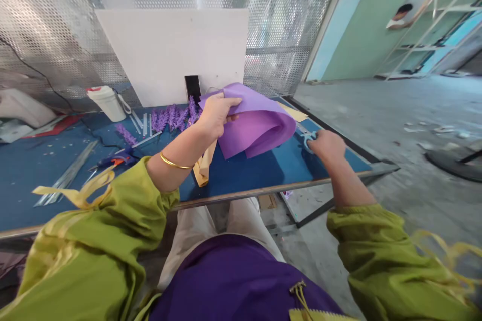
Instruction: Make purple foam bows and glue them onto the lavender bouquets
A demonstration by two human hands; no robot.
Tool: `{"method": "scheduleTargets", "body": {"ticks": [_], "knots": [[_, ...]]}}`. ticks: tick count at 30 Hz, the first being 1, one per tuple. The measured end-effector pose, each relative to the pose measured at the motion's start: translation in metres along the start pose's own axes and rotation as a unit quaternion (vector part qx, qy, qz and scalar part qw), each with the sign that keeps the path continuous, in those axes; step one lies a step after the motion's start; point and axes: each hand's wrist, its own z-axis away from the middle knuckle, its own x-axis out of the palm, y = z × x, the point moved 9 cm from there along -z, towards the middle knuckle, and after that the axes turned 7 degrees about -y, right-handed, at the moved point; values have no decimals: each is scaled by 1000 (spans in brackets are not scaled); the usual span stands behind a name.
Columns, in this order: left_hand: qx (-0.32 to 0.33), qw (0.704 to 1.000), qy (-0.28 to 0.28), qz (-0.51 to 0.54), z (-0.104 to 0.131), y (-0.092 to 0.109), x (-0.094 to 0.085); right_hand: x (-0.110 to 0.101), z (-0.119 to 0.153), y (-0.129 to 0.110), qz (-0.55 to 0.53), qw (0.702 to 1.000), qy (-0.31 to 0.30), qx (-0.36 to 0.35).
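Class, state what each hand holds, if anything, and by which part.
Left hand: the folded purple sheet, near its left edge. Right hand: the scissors, by the pale-blue handles.

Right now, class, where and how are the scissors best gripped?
Probably by the blue handles, coming from the near right, as the right hand does: the scissors turn their loops toward that side, while the blades point away to the left.
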Motion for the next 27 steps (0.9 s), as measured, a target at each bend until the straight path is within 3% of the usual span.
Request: {"method": "scheduleTargets", "body": {"ticks": [3,6,10,12,13,15,16,17,20,21,22,24,27], "knots": [[20,999,-9,-30,-6,13,7,8,-4,-12,38,999,-33,-13],[40,998,-11,-55,-12,25,16,-7,10,-36,31,997,-31,-67],[67,992,-47,-97,-22,39,40,-45,37,-95,-37,977,14,-208],[96,983,-73,-136,-23,40,53,-53,40,-126,-41,966,22,-256],[117,975,-96,-166,-20,37,61,-51,37,-138,7,965,24,-262],[161,939,-153,-264,-11,24,76,-46,20,-152,41,967,17,-250],[174,905,-188,-341,-5,11,84,-43,10,-154,61,968,13,-242],[172,861,-197,-435,-1,-6,87,-40,1,-154,77,968,10,-237],[143,697,-149,-687,-1,-52,77,-39,-18,-146,84,970,19,-228],[138,671,-138,-716,-3,-61,73,-41,-22,-140,57,973,25,-221],[132,653,-132,-734,-6,-68,69,-43,-25,-132,20,977,29,-209],[124,646,-124,-743,-14,-71,62,-46,-32,-113,-71,981,36,-176],[119,642,-92,-752,-31,-47,50,-50,-48,-78,-184,975,59,-105]]}}
